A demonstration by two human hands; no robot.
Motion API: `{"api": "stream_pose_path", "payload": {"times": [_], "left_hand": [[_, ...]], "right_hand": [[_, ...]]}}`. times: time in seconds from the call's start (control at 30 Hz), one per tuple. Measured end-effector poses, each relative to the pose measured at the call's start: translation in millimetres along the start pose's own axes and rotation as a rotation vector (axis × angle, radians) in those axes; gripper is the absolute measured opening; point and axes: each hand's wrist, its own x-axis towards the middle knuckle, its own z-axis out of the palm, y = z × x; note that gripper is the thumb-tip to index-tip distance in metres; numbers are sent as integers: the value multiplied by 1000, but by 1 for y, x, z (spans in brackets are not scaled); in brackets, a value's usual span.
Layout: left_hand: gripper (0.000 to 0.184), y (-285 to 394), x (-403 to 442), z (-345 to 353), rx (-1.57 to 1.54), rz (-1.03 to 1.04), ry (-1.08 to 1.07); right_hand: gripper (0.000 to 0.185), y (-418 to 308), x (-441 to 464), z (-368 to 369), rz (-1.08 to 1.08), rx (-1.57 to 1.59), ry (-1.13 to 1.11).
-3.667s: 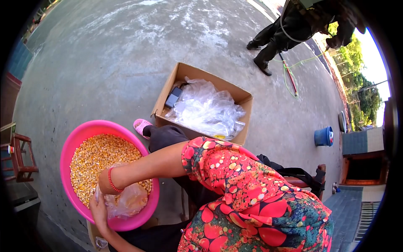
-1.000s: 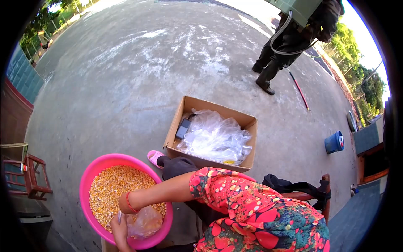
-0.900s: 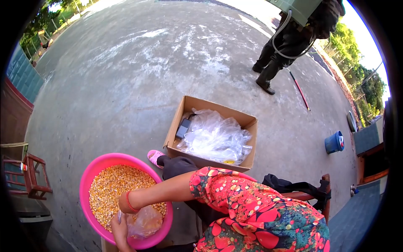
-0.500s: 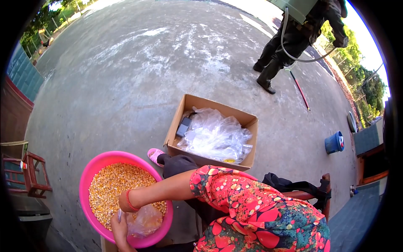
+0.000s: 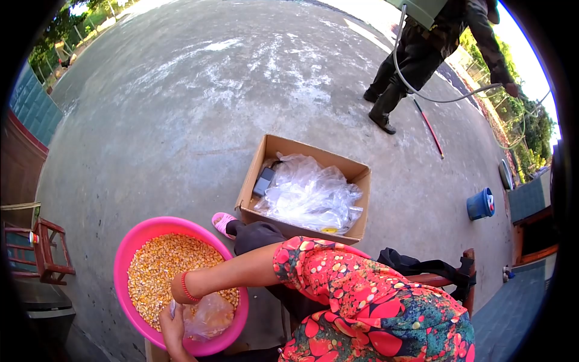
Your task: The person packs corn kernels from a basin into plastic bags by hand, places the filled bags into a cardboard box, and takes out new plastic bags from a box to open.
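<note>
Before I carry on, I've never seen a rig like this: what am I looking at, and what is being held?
No machine: a person works bare-handed, seen by one head-worn camera. Their patterned shirt fills the lower right. Close in front is a pink basin of corn kernels. On the floor, a cardboard box holds clear plastic and a small dark block. The left hand seems to grip the edge of a clear bag over the kernels; the right hand, beside a red bracelet, has its fingers hidden. Beyond, another person stands with a hose.
</note>
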Motion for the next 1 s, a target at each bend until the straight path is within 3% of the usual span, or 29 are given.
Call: {"api": "stream_pose_path", "payload": {"times": [1.0], "left_hand": [[15,13,-4,0,-43,7,-43]], "right_hand": [[18,2,-4,2,12,1,56]]}}
